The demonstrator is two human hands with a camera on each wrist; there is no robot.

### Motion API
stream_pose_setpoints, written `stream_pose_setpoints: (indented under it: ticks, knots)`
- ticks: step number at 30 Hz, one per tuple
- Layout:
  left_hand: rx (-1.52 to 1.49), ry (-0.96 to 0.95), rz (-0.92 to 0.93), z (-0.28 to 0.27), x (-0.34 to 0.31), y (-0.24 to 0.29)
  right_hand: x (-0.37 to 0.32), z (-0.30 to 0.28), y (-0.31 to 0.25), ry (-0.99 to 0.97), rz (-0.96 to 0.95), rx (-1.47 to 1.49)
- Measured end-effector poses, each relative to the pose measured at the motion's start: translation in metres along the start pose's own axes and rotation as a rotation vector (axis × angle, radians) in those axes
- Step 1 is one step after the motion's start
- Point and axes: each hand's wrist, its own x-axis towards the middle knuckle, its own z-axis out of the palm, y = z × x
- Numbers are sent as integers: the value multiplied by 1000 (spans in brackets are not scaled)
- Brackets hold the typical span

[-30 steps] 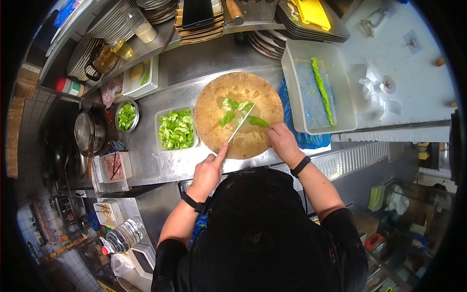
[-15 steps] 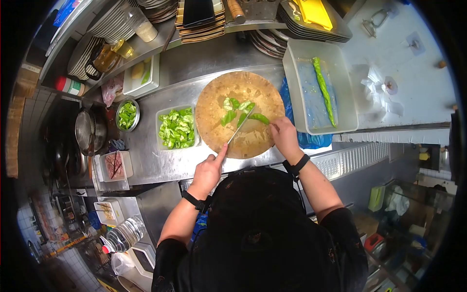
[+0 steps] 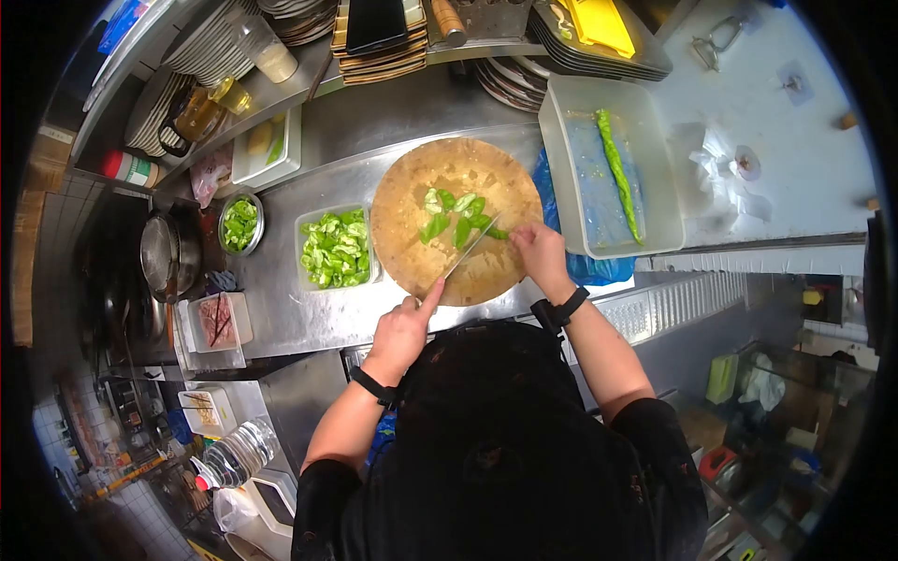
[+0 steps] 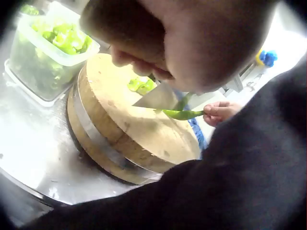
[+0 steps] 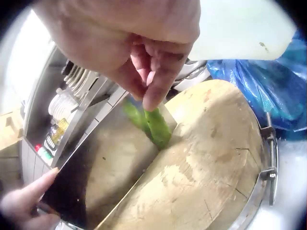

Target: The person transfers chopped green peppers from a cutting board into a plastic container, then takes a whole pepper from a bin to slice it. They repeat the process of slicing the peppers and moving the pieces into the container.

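My left hand (image 3: 402, 335) grips a cleaver (image 4: 154, 98), its index finger stretched along the blade. The blade stands on a round wooden chopping block (image 3: 404, 210) and meets a green pepper (image 4: 182, 114). At the pepper's right end, my right hand (image 3: 541, 254) pinches it between thumb and fingertips. In the right wrist view the pepper slants down to the wood against the broad blade face, which mirrors it. Cut pepper pieces (image 3: 435, 227) lie on the block, left of the blade. The cleaver's handle is hidden in the left hand.
A plastic tub of cut peppers (image 3: 335, 248) stands left of the block, with a metal bowl of green pieces (image 3: 241, 224) beyond. Right of the block, a long whole pepper (image 3: 617, 178) lies in a large clear bin (image 3: 571, 140) above a blue bag (image 5: 268, 91). Stacked plates line the shelf.
The cleaver's blade has shifted right along the pepper, and the stub in my right hand is shorter. Another cut piece lies left of the blade. The right wrist has turned slightly.
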Motion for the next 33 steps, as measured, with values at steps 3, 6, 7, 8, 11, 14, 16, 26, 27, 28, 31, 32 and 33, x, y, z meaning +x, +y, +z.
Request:
stream_pose_setpoints:
  ticks: [3,6,7,8,11,14,16,26,27,28,31,32,33]
  knots:
    - [-78,44,25,-5,0,3,2,5,2,-24,135,144]
    - [-91,47,48,-4,6,9,4,6,5,-34,156,173]
    - [-64,11,39,-1,8,8,5,8,6,-40,161,181]
    - [-36,-24,29,2,10,6,6,9,7,-47,167,189]
    - [-47,-13,7,3,6,-3,9,9,11,-50,226,198]
    - [-151,9,-40,6,-1,-10,6,9,23,-37,12,-4]
    - [-248,36,-41,1,-1,-13,9,14,33,-30,-113,-81]
    - [-417,-63,-56,-16,8,-12,12,22,43,8,-260,-172]
    - [-430,-88,-75,-16,11,-11,12,24,43,7,-275,-186]
    - [-443,-113,-93,-16,16,-8,11,25,43,6,-291,-201]
    - [-450,-110,-93,5,28,-7,10,22,40,-15,-320,-232]
    - [-444,-95,-81,15,32,-11,11,21,37,-21,-328,-238]
    - [-502,-72,-74,19,32,-16,11,20,37,-33,-332,-244]
